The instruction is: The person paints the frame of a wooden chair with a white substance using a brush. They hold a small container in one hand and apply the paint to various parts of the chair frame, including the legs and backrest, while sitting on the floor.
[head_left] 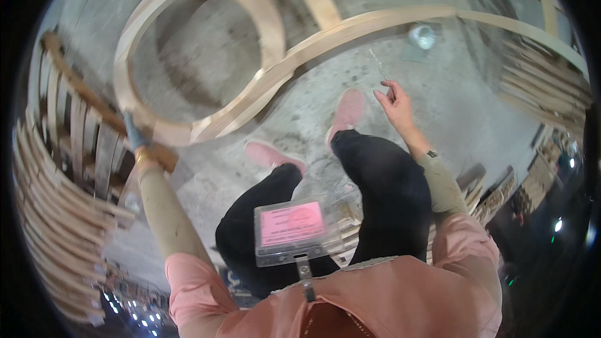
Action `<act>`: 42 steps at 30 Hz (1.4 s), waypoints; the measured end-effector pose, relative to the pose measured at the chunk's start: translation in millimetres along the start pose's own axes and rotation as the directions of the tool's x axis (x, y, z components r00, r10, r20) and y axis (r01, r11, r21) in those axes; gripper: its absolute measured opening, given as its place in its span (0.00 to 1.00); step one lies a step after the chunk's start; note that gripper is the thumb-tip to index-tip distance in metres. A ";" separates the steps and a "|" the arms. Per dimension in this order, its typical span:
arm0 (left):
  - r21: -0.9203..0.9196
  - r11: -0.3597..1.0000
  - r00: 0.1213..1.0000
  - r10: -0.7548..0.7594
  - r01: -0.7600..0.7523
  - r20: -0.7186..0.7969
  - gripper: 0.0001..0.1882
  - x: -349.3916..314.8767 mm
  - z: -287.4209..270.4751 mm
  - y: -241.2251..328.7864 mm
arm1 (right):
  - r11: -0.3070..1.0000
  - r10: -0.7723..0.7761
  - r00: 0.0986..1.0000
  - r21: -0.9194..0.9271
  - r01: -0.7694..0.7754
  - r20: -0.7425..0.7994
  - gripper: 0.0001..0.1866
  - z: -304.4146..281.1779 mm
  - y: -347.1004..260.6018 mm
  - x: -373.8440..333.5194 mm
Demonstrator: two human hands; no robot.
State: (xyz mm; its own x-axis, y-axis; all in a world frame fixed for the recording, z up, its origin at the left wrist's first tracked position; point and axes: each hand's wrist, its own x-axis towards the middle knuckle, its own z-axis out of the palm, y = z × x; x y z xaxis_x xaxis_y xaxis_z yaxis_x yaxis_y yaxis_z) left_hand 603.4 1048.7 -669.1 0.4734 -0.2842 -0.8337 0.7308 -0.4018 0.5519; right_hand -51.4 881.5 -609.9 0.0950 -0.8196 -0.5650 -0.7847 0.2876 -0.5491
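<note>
Frankly, our left hand (134,134) gripped the wooden frame (206,122) at nine o'clock; our right hand (394,103) pinched a thin nail (379,66) at one o'clock, which we judged might slip.

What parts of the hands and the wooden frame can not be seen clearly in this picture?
- Left hand, head view: hidden behind the frame; its grip cannot be made out.
- Thin stick in the right hand: too small and blurred to tell what it is.
- Frame: its far ends are cut off by the top edge.
- Round thing on the floor: blurred.
</note>
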 end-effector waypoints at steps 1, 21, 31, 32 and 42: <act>0.043 0.997 0.994 0.061 -0.057 -0.089 0.35 3.0 7.6 -15.7 | 0.997 0.055 0.995 0.055 -0.051 -0.086 0.20 -3.6 13.0 2.0; 0.482 0.197 0.431 -0.253 -0.854 0.866 0.17 -142.0 381.3 -165.4 | 0.551 0.571 0.647 0.820 0.154 -0.505 0.29 -30.5 215.9 146.5; 0.642 0.396 0.691 -0.027 -0.656 0.722 0.16 -177.1 554.2 -400.4 | 0.637 0.466 0.763 0.768 0.062 -0.448 0.26 -34.6 243.7 146.0; 0.667 0.376 0.706 -0.043 -0.644 0.706 0.16 -173.0 546.6 -402.9 | 0.547 0.516 0.776 0.837 0.027 -0.362 0.26 -19.2 221.4 138.1; 0.561 0.497 0.601 -0.096 -0.662 0.794 0.13 -203.8 542.0 -404.6 | 0.305 0.605 0.769 0.952 0.013 -0.204 0.21 -31.8 204.0 94.5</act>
State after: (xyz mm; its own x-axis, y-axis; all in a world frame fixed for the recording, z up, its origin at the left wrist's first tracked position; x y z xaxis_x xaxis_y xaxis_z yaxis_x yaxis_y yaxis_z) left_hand -55.3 797.3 -713.0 -0.1760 -0.8231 -0.5400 -0.2264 -0.5000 0.8359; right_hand -222.0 846.9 -755.8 -0.5269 -0.5576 -0.6415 0.3454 0.5492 -0.7610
